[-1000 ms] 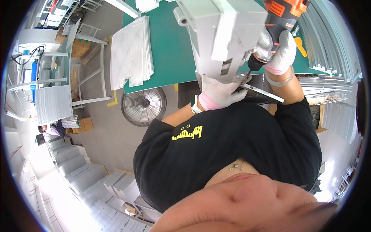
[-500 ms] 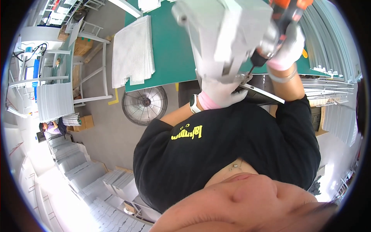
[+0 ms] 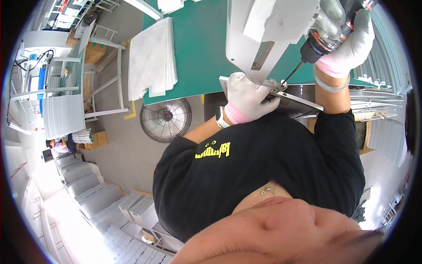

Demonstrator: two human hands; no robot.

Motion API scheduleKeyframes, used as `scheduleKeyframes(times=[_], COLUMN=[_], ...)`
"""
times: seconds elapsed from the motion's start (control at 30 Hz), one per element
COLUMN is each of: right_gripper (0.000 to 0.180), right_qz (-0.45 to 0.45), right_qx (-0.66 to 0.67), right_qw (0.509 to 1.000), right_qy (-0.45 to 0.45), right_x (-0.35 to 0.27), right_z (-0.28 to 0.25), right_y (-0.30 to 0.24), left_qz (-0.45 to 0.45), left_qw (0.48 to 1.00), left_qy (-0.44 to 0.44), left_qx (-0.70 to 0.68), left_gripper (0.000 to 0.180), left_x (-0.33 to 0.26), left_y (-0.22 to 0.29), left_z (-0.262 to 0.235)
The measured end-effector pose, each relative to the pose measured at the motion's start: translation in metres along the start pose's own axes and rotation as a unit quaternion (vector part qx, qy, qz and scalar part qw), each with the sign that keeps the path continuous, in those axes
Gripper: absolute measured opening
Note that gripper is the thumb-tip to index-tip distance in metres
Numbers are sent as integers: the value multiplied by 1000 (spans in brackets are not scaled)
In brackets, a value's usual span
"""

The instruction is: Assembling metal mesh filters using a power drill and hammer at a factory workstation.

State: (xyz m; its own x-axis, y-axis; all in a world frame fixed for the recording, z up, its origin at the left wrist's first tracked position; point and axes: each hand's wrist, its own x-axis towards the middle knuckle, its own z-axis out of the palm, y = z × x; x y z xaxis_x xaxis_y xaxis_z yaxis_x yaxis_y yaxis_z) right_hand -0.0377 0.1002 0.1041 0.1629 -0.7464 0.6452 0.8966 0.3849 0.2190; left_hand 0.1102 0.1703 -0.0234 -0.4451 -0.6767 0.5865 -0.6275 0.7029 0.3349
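While the left hand (image 3: 248,94) presses flat on the grey panel (image 3: 268,33) at upper centre, right hand (image 3: 347,42) clamped round the orange drill (image 3: 327,33); judgement: keep bit square, panel pinned on green surface (image 3: 198,48).

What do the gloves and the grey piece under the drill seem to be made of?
Left hand and right hand: white knit fabric gloves with pink cuffs, matte and soft-looking. The grey piece: probably painted sheet metal, with flat smooth faces and sharp folded edges. The drill: orange and black plastic body, it seems.
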Motion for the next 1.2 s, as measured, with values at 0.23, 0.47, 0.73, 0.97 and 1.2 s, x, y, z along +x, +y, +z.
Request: scheduleKeyframes(times=[0.23,0.47,0.73,0.97,1.2], right_gripper=[68,36,62,70,51], right_qz=[63,-95,125,223,107], right_qx=[205,-552,-578,-474,-441], right_qw=[976,820,803,851,888], right_qy=[-30,114,71,49,75], right_x=[-3,-35,-39,-56,-31], right_z=[-7,-26,-31,-55,-32], right_y=[-5,-60,-31,-52,-45], left_qz=[9,-8,2,-3,22], left_qw=[1000,1000,992,982,997], left_qy=[-2,-20,-30,-37,-11], left_qx=[-11,-21,-121,-183,-80], left_gripper=[29,28,38,42,43], left_x=[2,-4,-20,-45,-8], left_y=[-1,1,5,-5,5], left_z=[1,9,19,48,15])
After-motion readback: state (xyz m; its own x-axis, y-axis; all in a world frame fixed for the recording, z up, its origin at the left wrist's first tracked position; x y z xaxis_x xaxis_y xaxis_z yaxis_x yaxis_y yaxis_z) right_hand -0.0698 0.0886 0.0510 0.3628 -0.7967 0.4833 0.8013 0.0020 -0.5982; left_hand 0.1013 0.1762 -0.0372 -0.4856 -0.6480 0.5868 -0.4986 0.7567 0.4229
